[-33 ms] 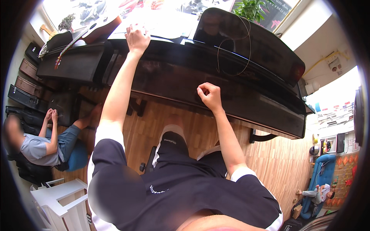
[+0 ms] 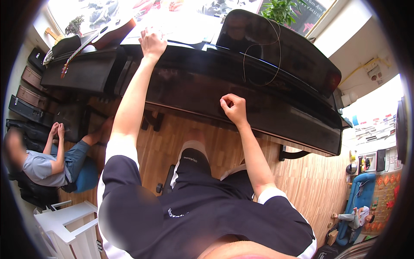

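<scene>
My left hand (image 2: 153, 44) is at the far left end of a black piano (image 2: 185, 82), over white sheets (image 2: 185, 32) washed out by glare. Its fingers are bent and their tips are hidden, so what they grip, if anything, does not show. Lower and to the right, my right hand (image 2: 234, 108) is in front of the piano's glossy dark front. Those fingers are curled into a ring with the thumb, and anything inside them is too small to make out. A thin looped wire (image 2: 280, 47) shows against the raised black panel (image 2: 302, 56), apart from both hands.
A guitar (image 2: 113, 35) lies on a black cabinet (image 2: 82, 71) at the left. Below it, another person (image 2: 47, 164) sits on a blue seat. A white stand (image 2: 71, 228) is at the lower left. Someone sits on a blue sofa (image 2: 358, 194) at the far right.
My left hand has shifted very slightly to the left. My right hand has dropped a touch, its fingers still curled. All else looks the same.
</scene>
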A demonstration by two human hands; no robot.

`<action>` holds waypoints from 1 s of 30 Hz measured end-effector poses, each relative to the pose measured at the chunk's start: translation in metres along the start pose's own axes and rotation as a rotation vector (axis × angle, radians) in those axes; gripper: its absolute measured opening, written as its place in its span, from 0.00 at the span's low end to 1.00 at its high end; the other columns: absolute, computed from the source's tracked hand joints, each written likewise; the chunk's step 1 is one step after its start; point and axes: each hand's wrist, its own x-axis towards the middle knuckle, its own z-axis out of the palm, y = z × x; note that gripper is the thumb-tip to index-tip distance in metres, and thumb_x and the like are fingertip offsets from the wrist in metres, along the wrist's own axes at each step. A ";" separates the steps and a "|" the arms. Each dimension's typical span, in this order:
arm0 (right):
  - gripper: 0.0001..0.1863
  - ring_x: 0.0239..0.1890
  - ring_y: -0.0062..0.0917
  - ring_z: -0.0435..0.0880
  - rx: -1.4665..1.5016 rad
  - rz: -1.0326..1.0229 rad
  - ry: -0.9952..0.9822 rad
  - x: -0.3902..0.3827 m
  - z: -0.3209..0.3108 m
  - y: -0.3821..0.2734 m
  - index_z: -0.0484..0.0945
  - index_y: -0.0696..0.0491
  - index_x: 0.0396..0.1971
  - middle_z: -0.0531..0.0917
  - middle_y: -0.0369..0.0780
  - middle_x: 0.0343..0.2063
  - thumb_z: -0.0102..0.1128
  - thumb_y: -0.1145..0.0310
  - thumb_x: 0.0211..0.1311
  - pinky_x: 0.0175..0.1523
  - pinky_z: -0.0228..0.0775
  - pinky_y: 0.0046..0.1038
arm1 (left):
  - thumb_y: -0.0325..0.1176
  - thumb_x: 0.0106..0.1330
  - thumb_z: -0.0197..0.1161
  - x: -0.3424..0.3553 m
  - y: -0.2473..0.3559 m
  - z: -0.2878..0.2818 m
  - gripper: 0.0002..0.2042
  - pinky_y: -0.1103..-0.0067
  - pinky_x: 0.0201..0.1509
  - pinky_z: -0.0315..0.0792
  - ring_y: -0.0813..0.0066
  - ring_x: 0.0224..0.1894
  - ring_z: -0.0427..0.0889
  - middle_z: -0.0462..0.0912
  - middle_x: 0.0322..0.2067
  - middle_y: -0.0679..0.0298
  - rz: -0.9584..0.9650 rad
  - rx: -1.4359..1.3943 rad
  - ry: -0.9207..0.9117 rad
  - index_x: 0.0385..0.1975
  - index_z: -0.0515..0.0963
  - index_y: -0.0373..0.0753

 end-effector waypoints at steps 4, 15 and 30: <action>0.04 0.18 0.21 0.78 -0.011 0.013 -0.003 -0.004 -0.001 0.005 0.82 0.57 0.24 0.83 0.38 0.21 0.64 0.72 0.53 0.25 0.67 0.23 | 0.45 0.63 0.56 0.018 -0.019 0.013 0.21 0.51 0.63 0.61 0.52 0.62 0.67 0.74 0.56 0.50 0.018 0.199 -0.416 0.51 0.77 0.41; 0.05 0.20 0.23 0.79 0.020 0.013 0.035 -0.004 -0.003 0.005 0.82 0.57 0.23 0.82 0.39 0.20 0.63 0.72 0.53 0.27 0.68 0.25 | 0.34 0.60 0.61 0.009 -0.011 -0.020 0.16 0.59 0.58 0.67 0.54 0.57 0.75 0.80 0.50 0.50 0.090 -0.117 -0.010 0.48 0.81 0.40; 0.08 0.19 0.11 0.73 0.539 0.191 0.174 -0.025 -0.054 0.041 0.80 0.60 0.42 0.83 0.38 0.31 0.53 0.77 0.67 0.23 0.63 0.15 | 0.19 0.66 0.59 -0.211 0.209 -0.030 0.06 0.84 0.38 0.78 0.76 0.34 0.86 0.86 0.33 0.60 -0.365 -1.462 -0.569 0.38 0.82 0.29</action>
